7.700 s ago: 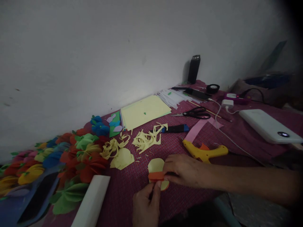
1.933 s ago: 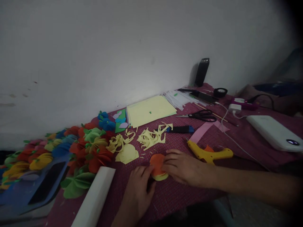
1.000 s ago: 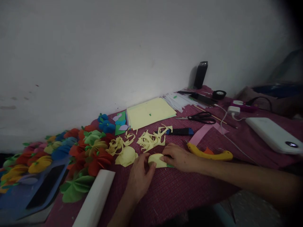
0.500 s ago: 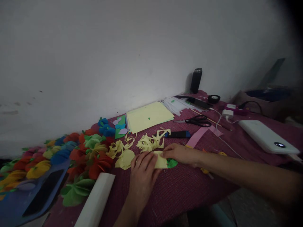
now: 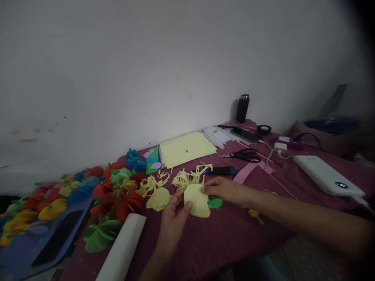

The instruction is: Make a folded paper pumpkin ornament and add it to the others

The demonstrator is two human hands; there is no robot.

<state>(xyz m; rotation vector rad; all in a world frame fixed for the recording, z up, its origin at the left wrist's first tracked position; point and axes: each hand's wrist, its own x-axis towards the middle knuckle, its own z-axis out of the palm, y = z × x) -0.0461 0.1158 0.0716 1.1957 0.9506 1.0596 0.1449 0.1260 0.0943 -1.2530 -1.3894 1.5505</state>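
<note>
The left hand is pinching the left edge of a rounded yellow paper between thumb and fingers, while the right hand is gripping its upper right corner with bent fingertips. The paper is sitting between both hands above the purple tablecloth, and a sliver of orange is showing along its lower right edge. A green leaf is lying just beside it, under the right hand. Yellow scraps are lying behind the paper, and paper flowers are crowding the left side, near a white roll.
</note>
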